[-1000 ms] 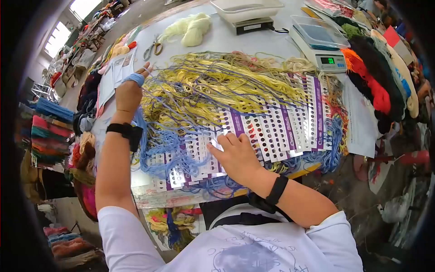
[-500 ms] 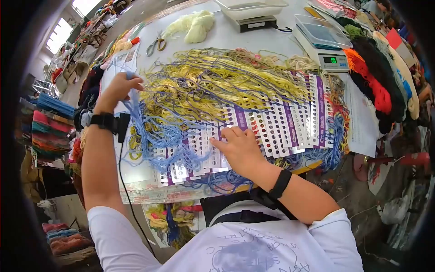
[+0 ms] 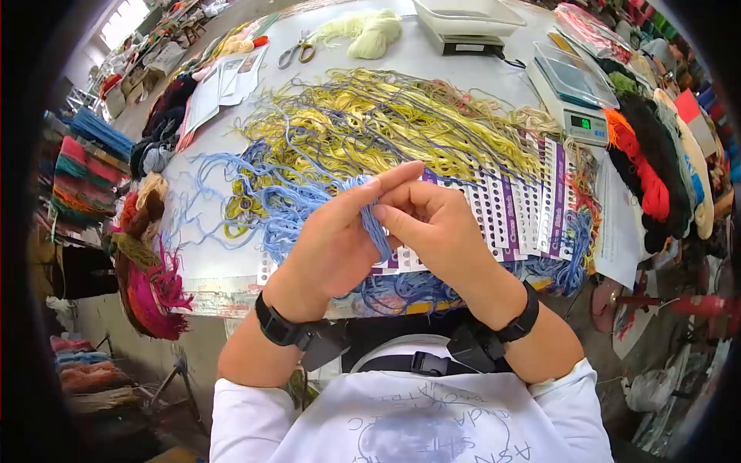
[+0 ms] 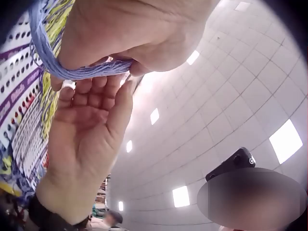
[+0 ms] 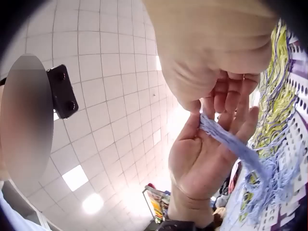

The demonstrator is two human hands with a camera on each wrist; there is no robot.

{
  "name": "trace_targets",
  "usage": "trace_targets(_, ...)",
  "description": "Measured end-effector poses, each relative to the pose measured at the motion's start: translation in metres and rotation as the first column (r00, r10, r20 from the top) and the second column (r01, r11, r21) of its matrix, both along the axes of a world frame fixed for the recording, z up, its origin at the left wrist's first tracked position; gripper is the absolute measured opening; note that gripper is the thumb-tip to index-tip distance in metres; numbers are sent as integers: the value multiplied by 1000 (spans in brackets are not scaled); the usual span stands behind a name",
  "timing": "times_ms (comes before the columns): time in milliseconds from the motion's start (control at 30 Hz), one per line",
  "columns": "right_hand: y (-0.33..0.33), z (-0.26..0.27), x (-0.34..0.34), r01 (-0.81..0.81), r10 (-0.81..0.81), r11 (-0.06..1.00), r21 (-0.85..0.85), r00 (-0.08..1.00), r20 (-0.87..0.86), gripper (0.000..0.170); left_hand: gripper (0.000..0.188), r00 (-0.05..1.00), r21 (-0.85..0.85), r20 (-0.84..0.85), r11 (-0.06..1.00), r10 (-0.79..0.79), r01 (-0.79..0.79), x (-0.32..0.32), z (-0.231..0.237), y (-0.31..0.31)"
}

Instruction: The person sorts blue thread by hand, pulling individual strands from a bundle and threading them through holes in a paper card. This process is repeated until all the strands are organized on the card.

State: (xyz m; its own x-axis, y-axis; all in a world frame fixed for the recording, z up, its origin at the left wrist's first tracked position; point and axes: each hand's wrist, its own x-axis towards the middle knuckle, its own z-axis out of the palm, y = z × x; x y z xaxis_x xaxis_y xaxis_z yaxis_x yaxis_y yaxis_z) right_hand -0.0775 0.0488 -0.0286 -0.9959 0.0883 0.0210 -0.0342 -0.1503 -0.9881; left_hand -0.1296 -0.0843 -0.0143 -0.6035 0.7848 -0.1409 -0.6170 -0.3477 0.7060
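Both hands meet above the front of the table. The left hand holds a bundle of light blue yarn, which crosses its palm and fingers. Close against it, the right hand pinches the same bundle between thumb and fingers. Loose blue strands trail from the hands onto the table. Behind them lie yellow and purple-grey strands over white and purple punched cards. The right hand's fingertips are partly hidden in the head view.
Scissors and a pale yellow skein lie at the back. A digital scale with a clear tray stands back right. Papers lie at the left, and coloured skeins at the right.
The left hand has come from the left side to the middle, bringing blue yarn with it. The right hand has lifted from the cards and now pinches that yarn.
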Motion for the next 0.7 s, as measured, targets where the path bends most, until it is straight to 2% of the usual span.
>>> trace_targets(133, 0, 10, 12, -22, 26, 998, -61, 998, 63, 14, 53, 1000, 29, 26, 1000, 6, -7, 11, -1, -6)
trace_targets(200, 1, 12, 16, -40, 59, 989, -143, 990, 131, 13, 49, 993, 60, 118, 998, -15, 8, 14, -2, -10)
trace_targets(333, 4, 5, 17, -94, 119, 981, -168, 983, 142, 14, 49, 995, 113, 83, 993, -56, 47, 15, -7, -19)
trace_targets(400, 3, 4, 17, -110, 134, 962, -249, 988, 80, 15, 57, 998, 32, 41, 998, -47, 46, 14, -6, -20)
trace_targets(533, -3, 8, 15, -79, 100, 974, -214, 991, 88, 15, 56, 1000, -51, -16, 999, 2, -3, 20, -3, -20)
trace_targets(600, -4, 7, 13, -68, 85, 988, -142, 989, 117, 12, 53, 986, -124, -155, 989, 66, -86, 19, -5, -18)
trace_targets(633, -3, 4, 11, -67, 83, 988, -141, 990, 117, 12, 53, 986, -124, -156, 989, 65, -85, 20, -5, -18)
trace_targets(700, -1, -1, 9, -81, 108, 975, -206, 986, 124, 11, 51, 963, -233, -262, 964, 65, -129, 19, -6, -19)
